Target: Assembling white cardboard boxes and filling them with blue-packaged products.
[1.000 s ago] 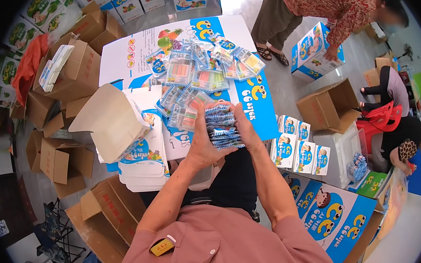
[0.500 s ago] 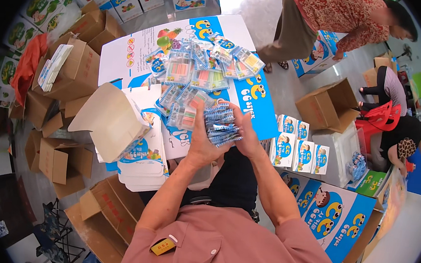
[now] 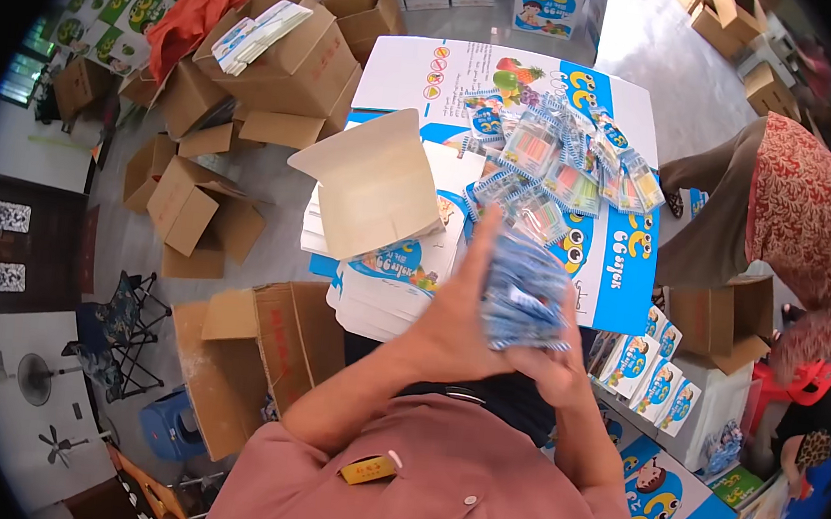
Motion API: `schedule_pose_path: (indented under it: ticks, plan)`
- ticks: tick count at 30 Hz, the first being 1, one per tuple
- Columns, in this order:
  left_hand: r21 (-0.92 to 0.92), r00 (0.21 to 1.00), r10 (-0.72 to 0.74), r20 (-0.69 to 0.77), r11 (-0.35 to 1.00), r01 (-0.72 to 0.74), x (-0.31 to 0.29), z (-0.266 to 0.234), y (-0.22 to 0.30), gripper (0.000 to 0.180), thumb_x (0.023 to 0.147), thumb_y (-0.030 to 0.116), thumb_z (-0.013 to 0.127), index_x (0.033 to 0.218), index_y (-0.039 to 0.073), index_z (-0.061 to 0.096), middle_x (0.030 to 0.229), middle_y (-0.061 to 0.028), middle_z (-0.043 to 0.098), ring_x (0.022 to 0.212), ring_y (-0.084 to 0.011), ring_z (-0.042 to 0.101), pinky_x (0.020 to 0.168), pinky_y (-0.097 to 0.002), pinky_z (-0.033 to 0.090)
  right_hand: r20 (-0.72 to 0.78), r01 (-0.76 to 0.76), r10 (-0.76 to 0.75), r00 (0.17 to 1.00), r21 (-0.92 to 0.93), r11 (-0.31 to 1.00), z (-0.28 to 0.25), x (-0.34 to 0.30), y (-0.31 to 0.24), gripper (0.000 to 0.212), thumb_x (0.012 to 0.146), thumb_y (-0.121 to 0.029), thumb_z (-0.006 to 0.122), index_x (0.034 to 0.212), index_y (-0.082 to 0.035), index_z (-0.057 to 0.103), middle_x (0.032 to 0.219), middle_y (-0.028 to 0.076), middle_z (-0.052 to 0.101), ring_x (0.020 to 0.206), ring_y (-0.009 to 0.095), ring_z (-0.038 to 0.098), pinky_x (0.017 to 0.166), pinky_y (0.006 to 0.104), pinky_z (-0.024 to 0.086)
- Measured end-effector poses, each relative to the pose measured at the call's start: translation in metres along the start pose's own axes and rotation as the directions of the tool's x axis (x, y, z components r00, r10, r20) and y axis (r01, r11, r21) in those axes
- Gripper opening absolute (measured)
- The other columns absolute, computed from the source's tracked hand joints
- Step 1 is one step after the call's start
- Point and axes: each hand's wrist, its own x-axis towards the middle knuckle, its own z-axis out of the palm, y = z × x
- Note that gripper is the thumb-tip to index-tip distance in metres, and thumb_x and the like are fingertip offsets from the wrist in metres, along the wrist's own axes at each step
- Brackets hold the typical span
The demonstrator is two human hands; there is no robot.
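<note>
Close in front of my body, I hold a stacked bundle of small clear-and-blue candy packets (image 3: 528, 294), somewhat smeared by motion. My left hand (image 3: 450, 317) wraps its left side with the thumb pointing up. My right hand (image 3: 556, 369) closes round the lower right of it. Beyond the bundle lies a loose heap of similar packets (image 3: 529, 146) with pink, yellow and green sticks, on a large printed carton (image 3: 392, 72). An open box (image 3: 371, 201), plain inside, stands to the left of my hands on a pile of flat printed boxes (image 3: 382, 301).
Brown cartons (image 3: 304, 67) crowd the left, and another brown carton (image 3: 280, 337) stands near my left elbow. Filled small boxes (image 3: 648, 369) stand in rows at the right. A person in a red patterned top (image 3: 807, 195) bends at the far right; another person (image 3: 815, 443) sits nearby.
My view has swung left, so the table appears farther right. Both hands have drawn the packet bundle closer to my body and tilted it. The patterned-top person has bent lower.
</note>
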Motion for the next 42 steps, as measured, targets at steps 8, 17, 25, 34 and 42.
schedule_pose_path:
  ticks: [8,17,25,34,42]
  plan:
    - [-0.261,0.894,-0.364,-0.262,0.918,0.298,0.017,-0.107,0.009,0.124,0.068,0.011,0.09,0.159,-0.002,0.006,0.135,-0.0183,0.053,0.118,-0.0279,0.061,0.098,-0.0395,0.053,-0.082,-0.063,0.019,0.996,-0.575,0.816,0.022,0.147,-0.002,0.058,0.094,-0.041,0.067,0.128,0.004,0.053,0.096,0.017,0.071,0.093,0.028,0.07,0.089,0.0404,0.051]
    - [-0.121,0.817,-0.373,-0.44,0.926,0.358,0.015,-0.105,-0.003,0.123,0.067,0.001,0.086,0.159,-0.001,0.004,0.129,-0.0204,0.059,0.113,-0.0246,0.064,0.096,-0.0352,0.054,0.073,0.149,-0.165,0.984,-0.848,0.509,0.04,0.186,0.057,0.03,0.088,-0.018,0.063,0.111,0.0,0.054,0.078,0.018,0.071,0.079,0.035,0.07,0.076,0.0435,0.053]
    - [0.172,0.818,-0.234,-0.525,0.913,0.371,0.008,-0.107,-0.008,0.109,0.065,0.006,0.088,0.151,-0.005,0.022,0.125,-0.0191,0.062,0.109,-0.0243,0.066,0.093,-0.0351,0.055,0.204,0.294,-0.229,0.952,-0.815,0.5,0.043,0.147,0.042,0.019,0.085,-0.009,0.06,0.101,-0.003,0.052,0.069,0.018,0.065,0.072,0.038,0.068,0.068,0.0462,0.052]
    - [0.111,0.816,-0.493,-0.302,0.832,0.544,0.042,-0.13,-0.06,0.082,0.06,0.012,0.086,0.131,-0.005,0.05,0.116,-0.0161,0.068,0.105,-0.0248,0.068,0.091,-0.0378,0.055,0.207,0.383,-0.344,0.916,-0.707,0.594,0.056,0.127,0.066,0.012,0.084,-0.005,0.062,0.092,-0.002,0.052,0.07,0.018,0.064,0.068,0.037,0.067,0.063,0.0464,0.051]
    - [0.597,0.718,-0.567,-0.404,0.431,0.677,0.058,-0.112,-0.097,0.081,0.061,0.019,0.089,0.129,-0.007,0.054,0.124,-0.019,0.065,0.111,-0.0273,0.066,0.095,-0.0389,0.054,0.292,0.436,-0.33,0.897,-0.703,0.562,0.06,0.127,0.069,0.01,0.085,-0.002,0.063,0.088,-0.002,0.053,0.073,0.017,0.064,0.069,0.035,0.066,0.064,0.0421,0.052]
